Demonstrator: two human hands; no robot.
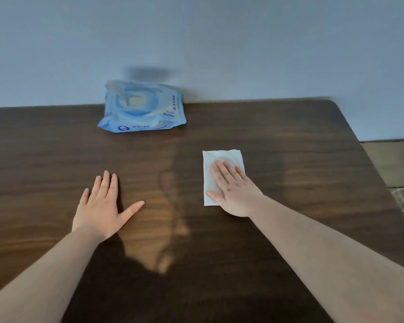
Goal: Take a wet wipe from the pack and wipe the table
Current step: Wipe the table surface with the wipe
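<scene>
The print on the pack [142, 107] is too small and blurred to be read, and its flap area is seen only as a pale square. Part of the wipe [222, 169] is hidden under the right hand [234, 192]. At the right edge a pale tangle of something is cut off and cannot be identified. One pack, one wipe, two hands are counted (both forearms bare). The wipe is seen as a white folded rectangle, laid flat on the dark wood table [289, 141], right of centre, well apart from the pack. It is pressed down by the right hand, fingers extended and close together, nothing gripped. The left hand [103, 206] is laid flat on bare wood, fingers straight, thumb splayed, nothing held. The light-blue pack is set at the far edge, against the wall [219, 43]. A duller streaked band is seen between the hands.
</scene>
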